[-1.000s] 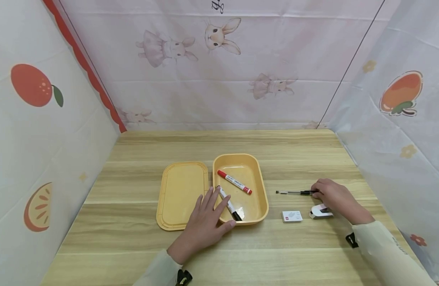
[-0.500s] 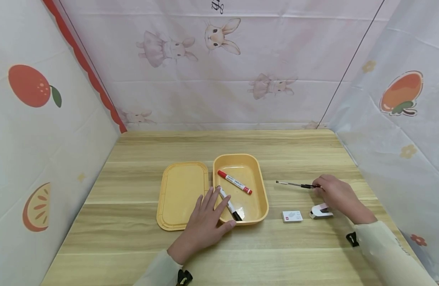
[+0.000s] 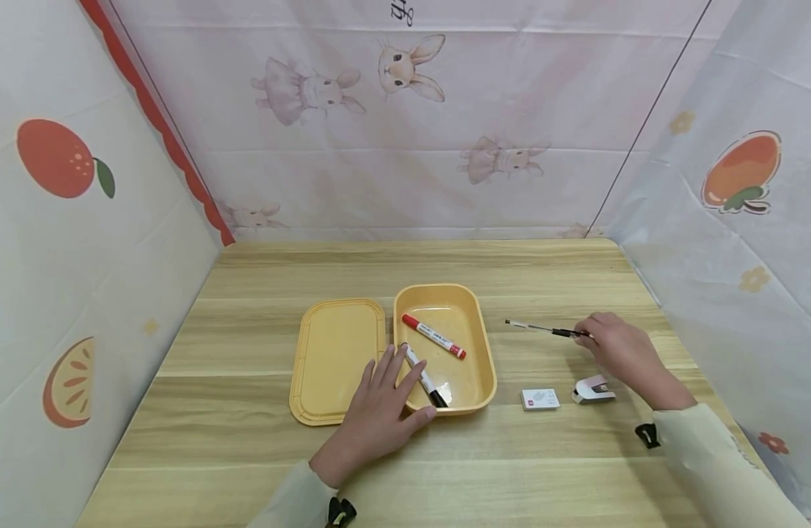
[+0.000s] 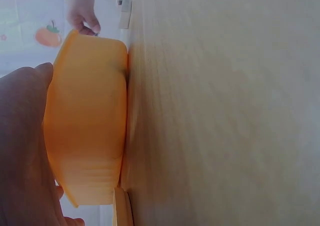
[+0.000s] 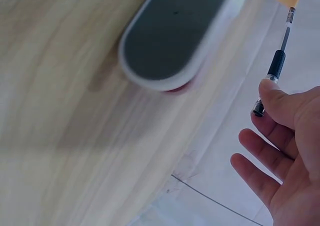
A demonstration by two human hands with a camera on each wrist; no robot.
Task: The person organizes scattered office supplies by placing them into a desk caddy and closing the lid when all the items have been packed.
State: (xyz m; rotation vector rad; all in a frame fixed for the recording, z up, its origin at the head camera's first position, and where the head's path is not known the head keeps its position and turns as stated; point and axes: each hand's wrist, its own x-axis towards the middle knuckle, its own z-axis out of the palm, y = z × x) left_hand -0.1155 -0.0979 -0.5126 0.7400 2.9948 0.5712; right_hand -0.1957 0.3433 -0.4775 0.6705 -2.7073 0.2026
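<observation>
Between thumb and index finger my right hand (image 3: 617, 348) pinches a black gel pen (image 3: 544, 328) by one end. The pen is held up off the table, its clear barrel pointing left; the right wrist view shows the other fingers apart from it. My left hand (image 3: 379, 411) rests, fingers spread, over the near left rim of a yellow plastic box (image 3: 490, 367). Inside the box lie a red marker (image 3: 434, 336) and a white marker with a black cap (image 3: 427, 378), partly under my left fingers. In the left wrist view the thumb (image 4: 42, 76) lies at the box's rim.
A yellow lid (image 3: 336, 359) lies flat, left of the box. Right of the box are a small white carton (image 3: 540, 399) and a white-and-pink stapler (image 3: 593, 390), the stapler just below my right hand. Printed cloth walls (image 3: 405, 183) enclose the table (image 3: 485, 477).
My right hand has raised the pen from the table and moved it slightly toward the back, uncovering more of the stapler. The left hand and the box stay put.
</observation>
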